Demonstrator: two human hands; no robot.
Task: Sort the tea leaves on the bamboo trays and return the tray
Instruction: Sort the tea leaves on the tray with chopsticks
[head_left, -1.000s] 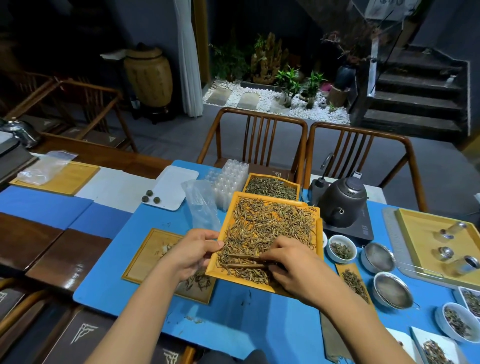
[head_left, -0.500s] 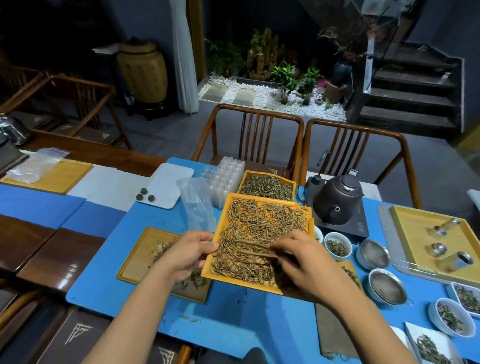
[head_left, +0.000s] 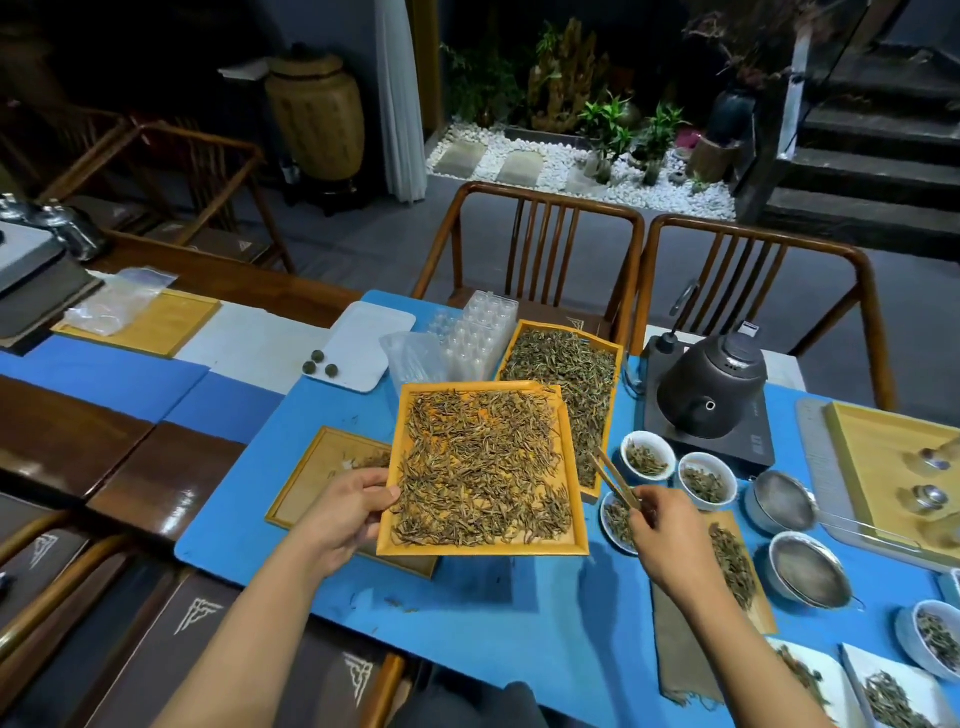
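Note:
An orange bamboo tray (head_left: 579, 522) covered with brown tea leaves (head_left: 478, 467) is lifted above the blue mat, and my left hand (head_left: 343, 512) grips its left edge. Behind it lies a second tray (head_left: 618, 358) of greener leaves, partly hidden by the lifted one. My right hand (head_left: 670, 535) is off to the right of the tray and holds bamboo tweezers (head_left: 615, 478) that point up and left. A flat wooden tray (head_left: 306, 483) with a few leaves lies under my left hand.
Three white bowls of leaves (head_left: 649, 457) stand right of the trays, with a dark kettle (head_left: 711, 384) on its heater behind. Two metal strainers (head_left: 805, 569) and a large yellow tray (head_left: 883, 467) sit at right. Clear plastic vials (head_left: 478, 338) and two chairs (head_left: 540, 239) are at the back.
My left hand has raised the leaf tray off the lower tray and shifted it left. My right hand has left the leaves and moved right with the tweezers.

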